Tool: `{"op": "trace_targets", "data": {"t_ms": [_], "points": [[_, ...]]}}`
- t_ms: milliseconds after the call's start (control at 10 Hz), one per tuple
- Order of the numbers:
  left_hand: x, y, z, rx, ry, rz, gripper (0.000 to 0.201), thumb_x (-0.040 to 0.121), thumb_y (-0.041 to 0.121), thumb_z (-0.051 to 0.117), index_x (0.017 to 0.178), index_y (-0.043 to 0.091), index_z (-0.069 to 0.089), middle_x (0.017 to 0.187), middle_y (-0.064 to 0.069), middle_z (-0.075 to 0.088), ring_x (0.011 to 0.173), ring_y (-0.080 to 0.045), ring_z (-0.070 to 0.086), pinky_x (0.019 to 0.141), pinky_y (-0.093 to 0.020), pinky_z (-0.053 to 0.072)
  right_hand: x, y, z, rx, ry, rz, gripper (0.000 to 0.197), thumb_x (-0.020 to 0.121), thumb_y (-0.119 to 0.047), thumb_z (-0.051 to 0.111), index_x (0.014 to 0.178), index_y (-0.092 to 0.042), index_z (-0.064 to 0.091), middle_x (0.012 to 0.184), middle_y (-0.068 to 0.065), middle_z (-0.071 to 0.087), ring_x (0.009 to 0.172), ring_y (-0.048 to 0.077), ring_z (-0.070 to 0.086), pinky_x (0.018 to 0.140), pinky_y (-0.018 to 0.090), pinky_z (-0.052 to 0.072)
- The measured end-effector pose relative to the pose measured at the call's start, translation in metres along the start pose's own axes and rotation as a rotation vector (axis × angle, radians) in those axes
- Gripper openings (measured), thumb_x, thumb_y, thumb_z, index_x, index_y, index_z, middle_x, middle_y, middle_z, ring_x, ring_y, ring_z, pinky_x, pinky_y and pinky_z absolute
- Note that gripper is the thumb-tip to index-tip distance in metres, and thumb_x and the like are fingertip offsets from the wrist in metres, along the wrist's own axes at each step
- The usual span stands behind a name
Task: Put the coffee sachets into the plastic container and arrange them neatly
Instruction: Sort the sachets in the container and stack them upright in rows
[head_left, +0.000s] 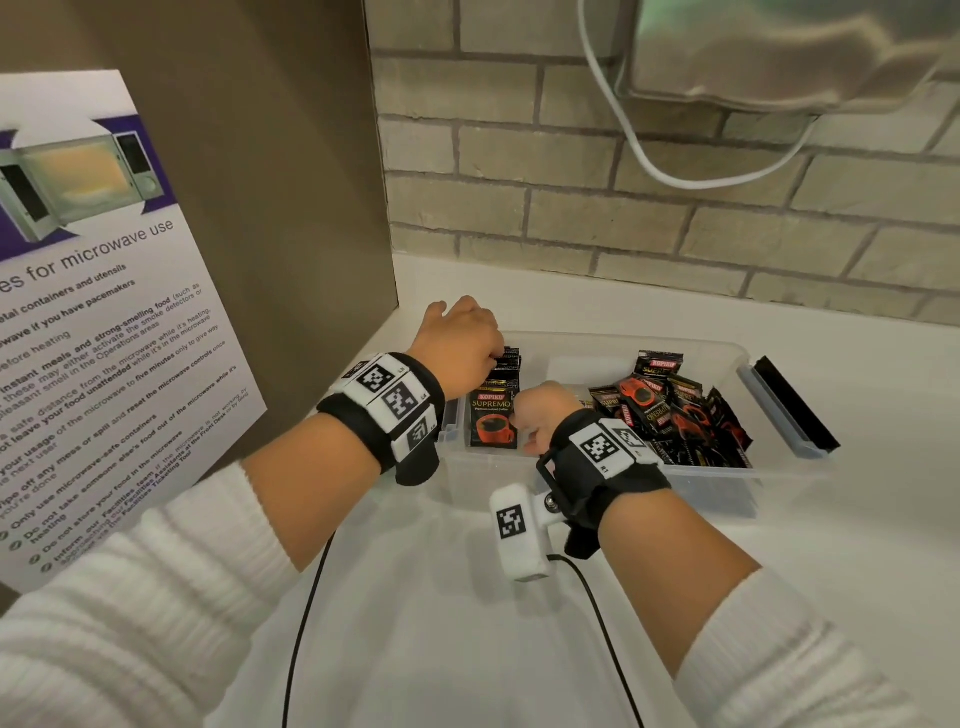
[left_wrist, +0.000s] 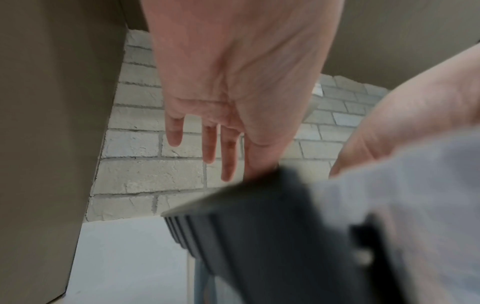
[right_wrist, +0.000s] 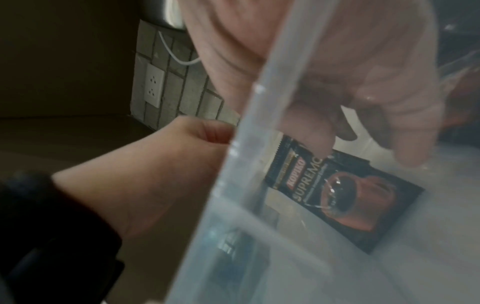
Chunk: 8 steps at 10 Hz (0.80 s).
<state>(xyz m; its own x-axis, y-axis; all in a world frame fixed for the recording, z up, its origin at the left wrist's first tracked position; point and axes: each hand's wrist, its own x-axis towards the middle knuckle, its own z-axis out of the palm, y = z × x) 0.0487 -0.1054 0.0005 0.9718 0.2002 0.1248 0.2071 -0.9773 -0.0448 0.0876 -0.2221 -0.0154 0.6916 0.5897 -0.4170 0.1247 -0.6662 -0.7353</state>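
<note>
A clear plastic container (head_left: 701, 483) stands on the white counter (head_left: 441, 623). At its left end several black coffee sachets (head_left: 506, 364) stand in a row, and a loose pile of sachets (head_left: 670, 410) fills its right side. My left hand (head_left: 462, 338) reaches down onto the tops of the row; in the left wrist view its fingers (left_wrist: 228, 156) are straight. My right hand (head_left: 540, 415) is inside the container with curled fingers, pinching the top corner of the front sachet (head_left: 492, 421). Through the container wall (right_wrist: 246, 164), the right wrist view shows that sachet (right_wrist: 345, 197) leaning under my fingertips (right_wrist: 320, 147).
A brown panel with a microwave notice (head_left: 104, 312) rises close on the left. The brick wall (head_left: 623, 208) runs behind, with a white cable (head_left: 649, 156) and a socket (right_wrist: 154, 90). A grey-and-black clip (head_left: 789, 410) juts from the container's right end.
</note>
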Motion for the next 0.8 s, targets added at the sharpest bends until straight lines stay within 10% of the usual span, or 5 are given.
{"op": "trace_targets", "data": {"t_ms": [300,500,600,700,800], "points": [[-0.053,-0.004,0.022,-0.523,-0.008,-0.321,0.056,0.095,0.029,0.048,0.146,0.021,0.025,0.152,-0.009,0.025,0.139,-0.026,0.019,0.113,-0.046,0.023,-0.019,0.018,-0.091,0.056,0.204,0.043,0.052,0.093,-0.018,0.055,0.139,-0.004,0.036,0.137,0.015,0.045,0.126,0.033,0.045,0.099,0.039,0.042],[-0.059,-0.008,0.039,-0.698,0.025,-0.396,0.055,0.097,0.029,0.045,0.146,0.015,0.025,0.144,-0.011,0.039,0.133,-0.028,0.034,0.109,-0.046,0.033,-0.043,0.054,-0.13,-0.798,0.018,0.112,0.063,0.088,-0.043,0.058,0.138,-0.011,0.037,0.138,0.005,0.046,0.128,0.025,0.043,0.1,0.025,0.035],[-0.058,-0.006,0.036,-0.683,0.017,-0.396,0.055,0.097,0.028,0.046,0.146,0.015,0.025,0.141,-0.013,0.042,0.131,-0.03,0.034,0.107,-0.047,0.034,-0.036,0.064,-0.124,-0.919,-0.157,0.245,0.071,0.086,-0.032,0.065,0.144,-0.011,0.028,0.145,0.009,0.036,0.129,0.023,0.041,0.096,0.027,0.042],[-0.056,-0.005,0.032,-0.633,0.01,-0.406,0.054,0.096,0.026,0.046,0.145,0.016,0.026,0.141,-0.013,0.042,0.131,-0.031,0.033,0.106,-0.049,0.034,-0.021,0.072,-0.122,-1.134,-0.048,0.191,0.022,0.089,-0.011,0.058,0.109,-0.004,0.053,0.102,0.012,0.057,0.088,0.021,0.056,0.064,0.023,0.047],[-0.056,-0.004,0.028,-0.569,0.028,-0.399,0.051,0.095,0.025,0.049,0.142,0.017,0.032,0.14,-0.012,0.041,0.13,-0.031,0.033,0.105,-0.051,0.034,-0.016,0.079,-0.131,-1.176,0.186,0.134,0.023,0.092,-0.004,0.046,0.111,0.0,0.057,0.111,0.016,0.061,0.105,0.028,0.059,0.082,0.03,0.046]]}}
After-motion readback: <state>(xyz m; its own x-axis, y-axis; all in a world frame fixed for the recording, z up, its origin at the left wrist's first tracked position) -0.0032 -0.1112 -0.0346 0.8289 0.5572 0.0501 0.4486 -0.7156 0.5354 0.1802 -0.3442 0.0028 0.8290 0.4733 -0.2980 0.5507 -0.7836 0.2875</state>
